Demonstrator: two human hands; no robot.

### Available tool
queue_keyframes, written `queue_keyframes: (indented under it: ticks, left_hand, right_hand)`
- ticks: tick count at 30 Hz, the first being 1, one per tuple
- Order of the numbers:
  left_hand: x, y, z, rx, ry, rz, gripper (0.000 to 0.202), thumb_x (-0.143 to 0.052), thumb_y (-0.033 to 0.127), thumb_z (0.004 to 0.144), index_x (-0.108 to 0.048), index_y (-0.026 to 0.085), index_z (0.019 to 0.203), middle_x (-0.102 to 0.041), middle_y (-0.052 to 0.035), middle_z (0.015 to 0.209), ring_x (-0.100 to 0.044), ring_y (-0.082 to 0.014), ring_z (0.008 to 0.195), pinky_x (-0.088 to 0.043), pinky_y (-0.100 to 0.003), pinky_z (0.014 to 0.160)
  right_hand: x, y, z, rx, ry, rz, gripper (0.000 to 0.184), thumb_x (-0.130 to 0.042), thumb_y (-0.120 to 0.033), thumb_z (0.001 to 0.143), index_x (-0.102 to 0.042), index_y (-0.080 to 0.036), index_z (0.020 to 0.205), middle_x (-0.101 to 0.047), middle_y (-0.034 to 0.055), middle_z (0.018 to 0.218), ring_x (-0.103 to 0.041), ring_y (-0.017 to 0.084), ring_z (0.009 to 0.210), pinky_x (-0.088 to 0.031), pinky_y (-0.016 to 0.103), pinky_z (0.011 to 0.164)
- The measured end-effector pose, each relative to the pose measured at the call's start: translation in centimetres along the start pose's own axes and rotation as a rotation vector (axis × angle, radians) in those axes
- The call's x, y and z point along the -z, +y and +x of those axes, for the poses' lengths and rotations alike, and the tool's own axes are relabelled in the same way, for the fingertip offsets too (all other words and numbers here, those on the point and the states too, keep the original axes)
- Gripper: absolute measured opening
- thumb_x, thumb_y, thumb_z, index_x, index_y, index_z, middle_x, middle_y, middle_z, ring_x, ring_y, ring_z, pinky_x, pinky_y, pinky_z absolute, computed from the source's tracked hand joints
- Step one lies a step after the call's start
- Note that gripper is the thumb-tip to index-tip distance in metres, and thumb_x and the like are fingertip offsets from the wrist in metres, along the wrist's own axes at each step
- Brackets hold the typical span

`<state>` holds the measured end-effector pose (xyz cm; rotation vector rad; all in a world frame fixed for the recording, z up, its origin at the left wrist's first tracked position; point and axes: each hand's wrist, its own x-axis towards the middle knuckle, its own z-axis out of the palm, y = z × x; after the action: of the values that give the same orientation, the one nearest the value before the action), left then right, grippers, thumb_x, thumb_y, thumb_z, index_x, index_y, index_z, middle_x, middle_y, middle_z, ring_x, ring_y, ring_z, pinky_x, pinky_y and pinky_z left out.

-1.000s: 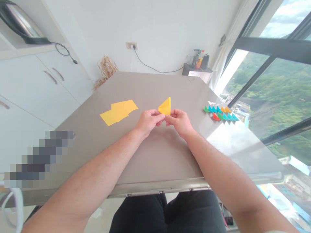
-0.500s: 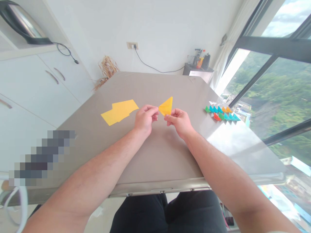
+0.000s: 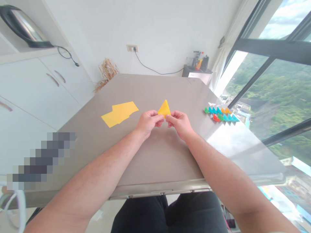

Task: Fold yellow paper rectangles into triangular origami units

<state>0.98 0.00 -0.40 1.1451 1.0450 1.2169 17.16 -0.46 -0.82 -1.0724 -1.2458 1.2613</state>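
Observation:
A piece of folded yellow paper (image 3: 165, 108), shaped like a triangle with its point upward, is held above the middle of the table. My left hand (image 3: 149, 122) pinches its lower left corner between thumb and fingers. At the lower right corner, my right hand (image 3: 178, 121) grips it in the same way, thumb in front. The fingers behind the paper are partly hidden. To the left, several flat yellow paper sheets (image 3: 120, 113) lie overlapping on the table.
Small folded paper boats (image 3: 221, 115) in green, blue, orange and red stand in two rows on the right of the grey table (image 3: 155, 155). A window (image 3: 267, 81) borders the right side. A kettle (image 3: 26, 26) rests on the left cabinet. Dried stalks (image 3: 107, 71) stand behind.
The folded paper has turned so its point faces up instead of sideways. My left hand has moved right and now grips its left corner.

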Motion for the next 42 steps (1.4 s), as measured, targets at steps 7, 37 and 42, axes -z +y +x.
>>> queue_keyframes:
  ticks: [7,37,42]
  left_hand:
    - [0.45,-0.08,0.33,-0.068,0.037,0.074,0.021,-0.078,0.034,0.069,-0.068,0.017,0.076,-0.068,-0.0025,0.075,-0.058,-0.0116,0.063,-0.05,-0.028,0.061]
    - [0.66,-0.2,0.05,-0.209,0.03,0.301,0.033,-0.08,0.031,0.073,-0.072,0.018,0.102,-0.074,-0.0034,0.078,-0.071,-0.0172,0.07,-0.059,-0.028,0.062]
    - [0.75,-0.09,-0.01,-0.214,0.031,0.345,0.031,-0.076,0.028,0.076,-0.074,0.018,0.105,-0.072,-0.0009,0.071,-0.069,-0.0158,0.06,-0.059,-0.029,0.062]
  right_hand:
    - [0.57,0.1,0.26,0.015,0.036,-0.134,0.017,-0.073,-0.032,0.073,-0.062,-0.021,0.069,-0.063,-0.002,0.065,-0.056,0.012,0.057,-0.048,0.028,0.058]
    - [0.2,-0.5,-0.1,0.09,0.047,-0.207,0.024,-0.069,-0.025,0.075,-0.071,-0.018,0.098,-0.074,0.0016,0.077,-0.069,0.014,0.065,-0.056,0.026,0.062]
    - [0.28,-0.38,0.07,0.083,0.123,-0.238,0.033,-0.068,-0.02,0.073,-0.073,-0.017,0.106,-0.071,-0.0001,0.069,-0.07,0.015,0.062,-0.057,0.027,0.061]
